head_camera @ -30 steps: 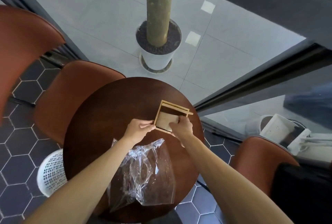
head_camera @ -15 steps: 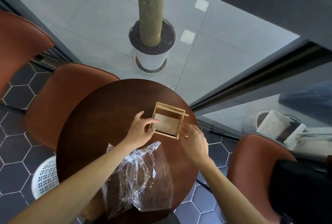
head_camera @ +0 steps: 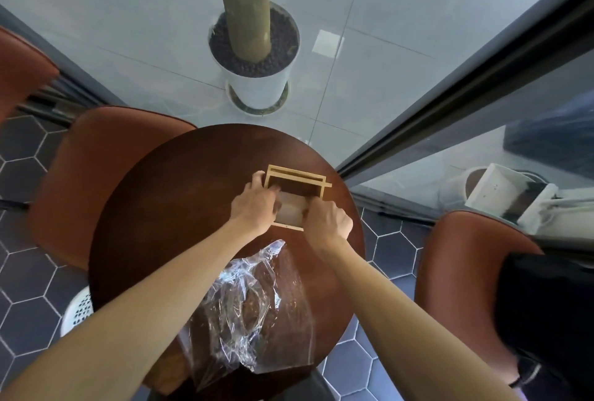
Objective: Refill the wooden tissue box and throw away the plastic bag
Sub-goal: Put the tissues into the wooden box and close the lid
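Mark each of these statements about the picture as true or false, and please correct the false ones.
1. Both hands are at the wooden box. True: the left hand and the right hand are at its two sides.
2. The plastic bag is already in the basket. False: it lies on the table, nearer the person than the box.
3. The table is round and dark brown. True.
4. The white basket stands on the table. False: it is on the floor, left of the table.
5. The box stands on a chair. False: it stands on the table.
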